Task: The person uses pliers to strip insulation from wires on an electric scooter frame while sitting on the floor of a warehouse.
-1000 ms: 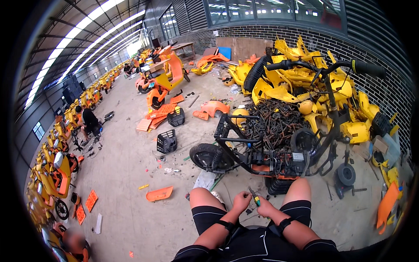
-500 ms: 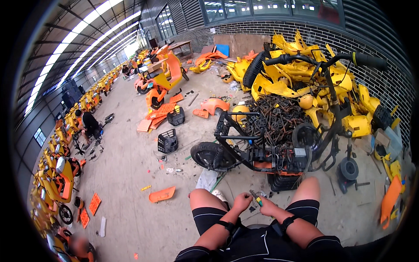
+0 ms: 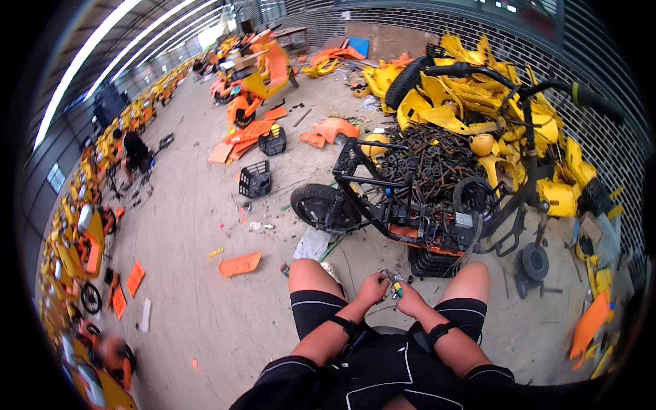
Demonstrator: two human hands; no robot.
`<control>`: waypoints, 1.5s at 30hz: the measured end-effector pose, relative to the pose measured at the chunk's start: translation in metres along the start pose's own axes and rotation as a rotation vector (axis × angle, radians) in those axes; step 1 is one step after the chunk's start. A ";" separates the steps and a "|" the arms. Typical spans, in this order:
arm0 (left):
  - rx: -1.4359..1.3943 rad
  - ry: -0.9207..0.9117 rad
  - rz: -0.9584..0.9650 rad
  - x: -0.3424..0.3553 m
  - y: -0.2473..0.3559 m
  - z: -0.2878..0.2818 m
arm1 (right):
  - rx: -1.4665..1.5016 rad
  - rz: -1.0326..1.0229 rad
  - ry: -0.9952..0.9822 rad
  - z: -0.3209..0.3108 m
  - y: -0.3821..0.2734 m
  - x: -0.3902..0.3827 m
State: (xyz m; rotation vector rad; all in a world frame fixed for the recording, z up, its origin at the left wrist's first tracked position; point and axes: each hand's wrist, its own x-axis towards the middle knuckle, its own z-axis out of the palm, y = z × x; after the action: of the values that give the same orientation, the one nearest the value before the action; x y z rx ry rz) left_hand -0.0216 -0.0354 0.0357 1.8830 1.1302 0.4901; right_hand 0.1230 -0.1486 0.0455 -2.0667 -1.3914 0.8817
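Note:
Between my knees, my right hand (image 3: 411, 301) is closed around pliers (image 3: 397, 289) with green and yellow handles, their metal end pointing up and away from me. My left hand (image 3: 373, 288) is closed close beside the metal end. Its fingers pinch something too small to make out. Just beyond my knees stands a stripped black scooter frame (image 3: 372, 179), with its rear wheel (image 3: 321, 207) on the left and handlebar (image 3: 509, 83) at the upper right. Wiring and dark components (image 3: 430, 229) show in its low middle section, above a black crate (image 3: 434, 263).
Behind the frame lie a heap of dark metal parts (image 3: 427, 160) and piled yellow body panels (image 3: 444, 113). A black basket (image 3: 255, 179) and an orange panel (image 3: 240, 264) lie to the left. A loose wheel (image 3: 531, 263) is at the right. Another person (image 3: 135, 150) crouches farther left.
My hands have come closer together, and the pliers now point more steeply upward. The whole view has tilted down slightly.

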 end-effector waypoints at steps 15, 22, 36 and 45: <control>-0.057 0.042 0.141 0.019 0.011 0.000 | 0.149 0.024 0.032 -0.016 0.006 0.016; -0.035 0.012 0.105 0.023 0.010 0.003 | 0.075 -0.029 0.076 -0.011 0.008 0.013; 0.046 -0.096 0.049 0.006 0.012 0.006 | 0.129 0.126 -0.038 -0.013 -0.013 -0.010; -0.222 -0.195 -0.143 0.008 0.022 0.002 | 0.065 -0.066 0.073 -0.012 -0.007 -0.008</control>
State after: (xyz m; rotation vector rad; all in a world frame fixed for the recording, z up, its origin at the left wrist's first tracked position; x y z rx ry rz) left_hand -0.0048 -0.0340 0.0525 1.6081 1.0282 0.3286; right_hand 0.1254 -0.1541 0.0604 -1.9739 -1.3663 0.8059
